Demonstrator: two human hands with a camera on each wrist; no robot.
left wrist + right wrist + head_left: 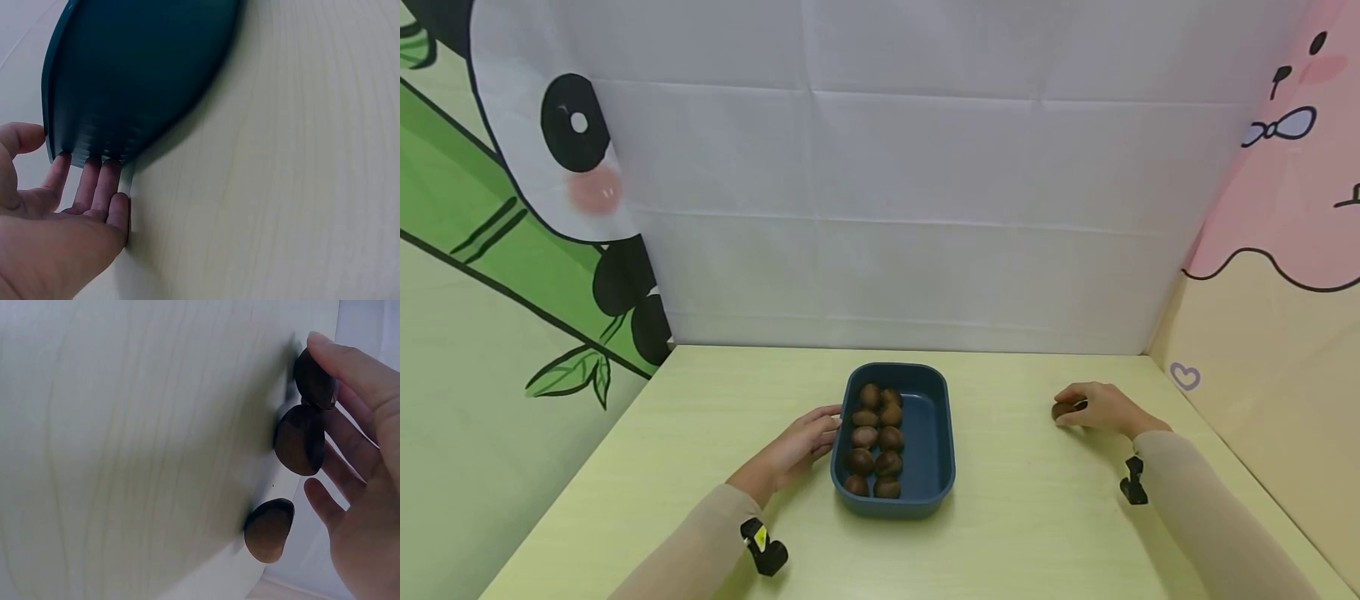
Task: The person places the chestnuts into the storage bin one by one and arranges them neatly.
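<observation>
A dark blue rectangular tray (pixel 928 437) sits on the table and holds two columns of brown chestnuts (pixel 865 437) along its left half. My left hand (pixel 801 447) rests against the tray's left side. In the left wrist view its fingertips (pixel 94 164) touch the outer wall, with the thumb by the rim. Over on the right, my right hand (pixel 1097 407) pinches a chestnut (pixel 315 380) between thumb and fingers at the tabletop. A second chestnut (pixel 300 440) touches it, and a third (pixel 269 530) lies a little apart near the little finger.
The pale wood-grain table (pixel 1000 533) runs back to a white cloth wall (pixel 925 167). Cartoon-printed panels stand at left and right; the right arm is close to the right panel (pixel 1262 375). Black wrist cameras (pixel 763 547) are strapped to both sleeves.
</observation>
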